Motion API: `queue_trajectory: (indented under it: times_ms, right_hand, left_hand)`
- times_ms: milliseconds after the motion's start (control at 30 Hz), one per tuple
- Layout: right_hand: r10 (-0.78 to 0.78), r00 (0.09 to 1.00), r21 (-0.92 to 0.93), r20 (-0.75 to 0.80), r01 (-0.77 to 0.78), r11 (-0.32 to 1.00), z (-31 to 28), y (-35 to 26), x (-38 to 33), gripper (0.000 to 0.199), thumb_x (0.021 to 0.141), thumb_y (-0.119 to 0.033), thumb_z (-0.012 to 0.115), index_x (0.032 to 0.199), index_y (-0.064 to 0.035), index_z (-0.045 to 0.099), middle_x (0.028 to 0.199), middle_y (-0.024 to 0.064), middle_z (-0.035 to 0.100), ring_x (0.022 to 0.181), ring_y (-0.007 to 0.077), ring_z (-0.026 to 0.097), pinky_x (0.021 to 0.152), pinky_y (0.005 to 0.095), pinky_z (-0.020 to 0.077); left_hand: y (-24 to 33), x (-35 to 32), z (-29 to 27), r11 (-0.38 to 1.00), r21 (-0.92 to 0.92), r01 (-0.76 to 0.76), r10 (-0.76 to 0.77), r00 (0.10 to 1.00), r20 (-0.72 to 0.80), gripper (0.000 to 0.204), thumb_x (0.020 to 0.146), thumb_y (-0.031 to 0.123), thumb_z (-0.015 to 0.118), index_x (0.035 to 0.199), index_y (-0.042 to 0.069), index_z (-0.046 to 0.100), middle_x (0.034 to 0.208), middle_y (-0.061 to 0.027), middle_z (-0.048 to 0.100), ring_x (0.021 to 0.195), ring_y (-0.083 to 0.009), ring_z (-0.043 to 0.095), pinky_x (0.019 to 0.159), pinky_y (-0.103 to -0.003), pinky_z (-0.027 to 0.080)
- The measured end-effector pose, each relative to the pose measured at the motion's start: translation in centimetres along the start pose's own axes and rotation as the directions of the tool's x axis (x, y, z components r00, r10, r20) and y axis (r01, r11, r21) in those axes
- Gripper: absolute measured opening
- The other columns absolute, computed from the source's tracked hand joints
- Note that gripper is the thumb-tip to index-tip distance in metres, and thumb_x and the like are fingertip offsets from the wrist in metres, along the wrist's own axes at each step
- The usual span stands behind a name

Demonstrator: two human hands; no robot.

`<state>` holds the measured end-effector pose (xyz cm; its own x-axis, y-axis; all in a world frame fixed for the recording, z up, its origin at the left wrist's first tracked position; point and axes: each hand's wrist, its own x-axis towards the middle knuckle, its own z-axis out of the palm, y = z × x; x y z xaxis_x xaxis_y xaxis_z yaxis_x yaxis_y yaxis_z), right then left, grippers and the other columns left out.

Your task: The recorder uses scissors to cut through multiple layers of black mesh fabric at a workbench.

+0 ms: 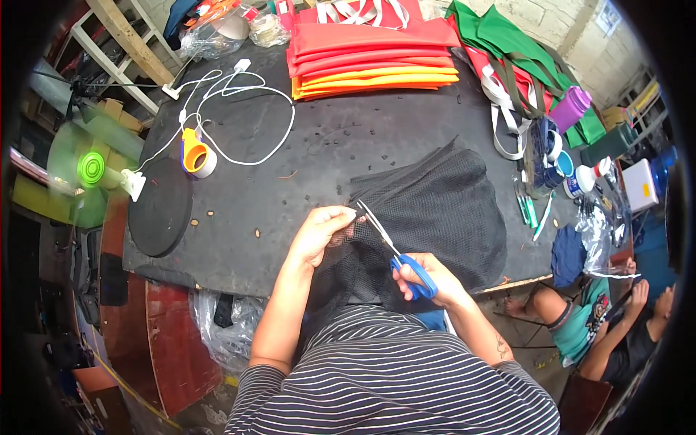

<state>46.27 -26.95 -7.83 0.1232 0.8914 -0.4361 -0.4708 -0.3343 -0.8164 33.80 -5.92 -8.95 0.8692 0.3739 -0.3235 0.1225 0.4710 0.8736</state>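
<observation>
Black mesh fabric [442, 203] is spread over the near side of the dark table and hangs down over its front edge towards me. My left hand [328, 230] pinches an edge of the mesh between thumb and fingers. In my right hand [428, 279] is a pair of scissors [382, 233], my fingers through the blue handles. The scissors' blades point up and left, their tips right beside my left fingertips at the fabric's edge. Small black scraps [353, 156] lie scattered on the table beyond the mesh.
Folded red and orange fabric [373, 61] is stacked at the back. A white cable [286, 134], tape roll [199, 158] and black round coil [161, 206] lie left. Right are a purple bottle [571, 107], pens [529, 210] and green bags [515, 43]. Other people [602, 326] sit lower right.
</observation>
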Motion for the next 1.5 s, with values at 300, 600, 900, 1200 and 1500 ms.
queue_trajectory:
  times_ms: [300, 600, 900, 1200, 1500]
  right_hand:
    - [-0.032, 0.999, -0.119, -0.033, 0.028, 0.992, 0.2, 0.1, -0.4, 0.030, 0.078, -0.030, 0.067, 0.080, -0.0030, 0.053, 0.063, 0.0018, 0.053, 0.052, 0.0062, 0.050, 0.048, 0.0175, 0.0417]
    - [-0.068, 0.996, -0.148, 0.059, 0.076, 0.986, 0.9, -0.3, -1.4, 0.041, 0.073, -0.038, 0.071, 0.086, -0.0033, 0.052, 0.068, 0.0014, 0.052, 0.057, 0.0081, 0.050, 0.056, 0.0202, 0.0426]
    - [-0.147, 0.986, -0.159, 0.082, 0.159, 0.974, 1.9, -0.4, -4.5, 0.028, 0.074, -0.024, 0.071, 0.081, -0.0041, 0.054, 0.069, -0.0003, 0.054, 0.058, 0.0052, 0.051, 0.053, 0.0190, 0.0436]
    - [-0.257, 0.965, -0.201, 0.046, 0.261, 0.944, 1.4, 0.5, -7.1, 0.025, 0.074, -0.022, 0.071, 0.077, -0.0031, 0.054, 0.061, 0.0013, 0.055, 0.048, 0.0064, 0.050, 0.045, 0.0185, 0.0413]
    - [-0.613, 0.788, -0.280, 0.062, 0.603, 0.747, 3.2, -5.2, -4.2, 0.034, 0.062, -0.011, 0.075, 0.087, -0.0028, 0.053, 0.079, 0.0038, 0.056, 0.077, 0.0126, 0.055, 0.071, 0.0270, 0.0457]
  left_hand:
    - [0.4, -0.6, 0.9, 0.998, 0.032, -0.058, 0.060, 0.997, -0.055, 0.016, 0.086, 0.015, 0.055, 0.087, 0.000, 0.062, 0.072, 0.0009, 0.059, 0.062, -0.0048, 0.051, 0.056, -0.018, 0.039]
    - [1.3, -2.7, 3.6, 0.931, 0.262, -0.255, 0.297, 0.945, -0.135, 0.014, 0.086, 0.013, 0.058, 0.080, 0.000, 0.061, 0.065, 0.0011, 0.055, 0.058, -0.0051, 0.050, 0.055, -0.019, 0.039]
    - [2.3, -6.3, 6.7, 0.855, 0.375, -0.358, 0.437, 0.887, -0.148, 0.014, 0.085, 0.012, 0.059, 0.079, -0.001, 0.060, 0.067, 0.0014, 0.056, 0.060, -0.0054, 0.051, 0.057, -0.020, 0.043]
    - [2.4, -8.9, 9.5, 0.803, 0.434, -0.408, 0.495, 0.863, -0.103, 0.012, 0.085, 0.011, 0.059, 0.080, -0.001, 0.061, 0.066, 0.0016, 0.056, 0.061, -0.0046, 0.050, 0.057, -0.019, 0.041]
    - [3.7, -9.0, 12.9, 0.568, 0.534, -0.626, 0.700, 0.709, 0.086, 0.008, 0.079, 0.006, 0.064, 0.081, -0.002, 0.064, 0.076, -0.0018, 0.055, 0.067, -0.0068, 0.053, 0.062, -0.021, 0.044]
